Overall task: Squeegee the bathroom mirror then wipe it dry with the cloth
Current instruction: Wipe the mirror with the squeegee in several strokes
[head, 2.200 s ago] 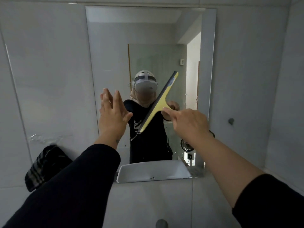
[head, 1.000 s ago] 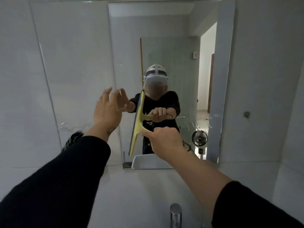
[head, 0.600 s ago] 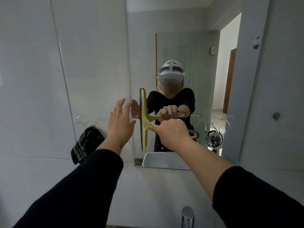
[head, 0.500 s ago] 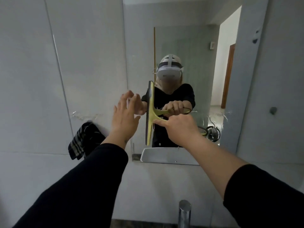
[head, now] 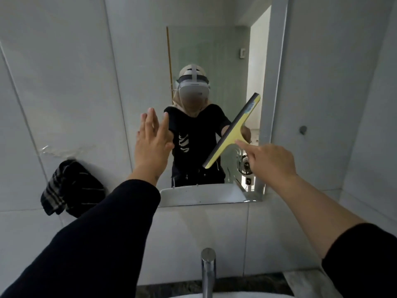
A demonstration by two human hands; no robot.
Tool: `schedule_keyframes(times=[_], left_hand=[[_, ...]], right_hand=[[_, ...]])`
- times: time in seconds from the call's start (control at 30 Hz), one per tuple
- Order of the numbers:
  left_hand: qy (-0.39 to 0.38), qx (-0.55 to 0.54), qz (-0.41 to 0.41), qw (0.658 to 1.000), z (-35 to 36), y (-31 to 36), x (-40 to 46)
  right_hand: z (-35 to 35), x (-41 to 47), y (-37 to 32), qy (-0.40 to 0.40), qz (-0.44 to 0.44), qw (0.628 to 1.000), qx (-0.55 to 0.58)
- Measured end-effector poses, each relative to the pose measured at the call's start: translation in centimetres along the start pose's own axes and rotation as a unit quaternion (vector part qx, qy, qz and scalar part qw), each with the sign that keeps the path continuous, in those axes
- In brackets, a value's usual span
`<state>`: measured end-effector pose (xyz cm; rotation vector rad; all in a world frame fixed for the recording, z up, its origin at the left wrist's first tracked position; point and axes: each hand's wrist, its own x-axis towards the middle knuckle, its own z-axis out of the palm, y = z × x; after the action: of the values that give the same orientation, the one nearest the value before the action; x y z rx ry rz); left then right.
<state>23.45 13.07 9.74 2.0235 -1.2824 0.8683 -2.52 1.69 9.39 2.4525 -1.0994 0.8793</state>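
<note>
Against mirror (head: pixel 141 61): right hand (head: pixel 271 161) clamped on tilted yellow squeegee (head: pixel 233 131), arm outstretched; left hand (head: pixel 153 145) raised, fingers spread, empty; cloth (head: pixel 68 188) hangs left.

The top of the mirror (head: pixel 139 50) is cut off by the upper edge of the picture. The handle of the squeegee (head: pixel 233 131) is hidden inside the right hand (head: pixel 271 161), so the grip itself cannot be seen. The left hand (head: pixel 151 145) covers a part of the glass, and whether its fingers touch the glass cannot be told. The tap (head: pixel 208 269) is cut by the lower edge. The folds of the cloth (head: pixel 68 188) are too dark to read.
</note>
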Motion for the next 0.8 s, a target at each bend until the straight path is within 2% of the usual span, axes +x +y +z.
schedule_keyframes(times=[0.17, 0.33, 0.53, 0.67, 0.8], left_hand=[[0.001, 0.000, -0.009, 1.000, 0.2, -0.1, -0.2], [0.012, -0.001, -0.003, 1.000, 0.7, -0.6, 0.0], [0.012, -0.001, -0.015, 1.000, 0.6, -0.6, 0.1], [0.017, 0.006, -0.013, 1.000, 0.8, -0.7, -0.1], [0.024, 0.010, -0.004, 1.000, 0.7, -0.9, -0.2]], right_hand=[[1.4, -1.6, -0.5, 0.005, 0.076, 0.991, 0.112], [4.0, -2.7, -2.2, 0.030, 0.154, 0.960, 0.231], [7.6, -5.1, -5.4, 0.045, 0.274, 0.871, 0.405], [9.1, -6.2, -8.1, 0.065, 0.314, 0.825, 0.466], [10.7, -7.4, -11.5, 0.066, 0.308, 0.831, 0.459]])
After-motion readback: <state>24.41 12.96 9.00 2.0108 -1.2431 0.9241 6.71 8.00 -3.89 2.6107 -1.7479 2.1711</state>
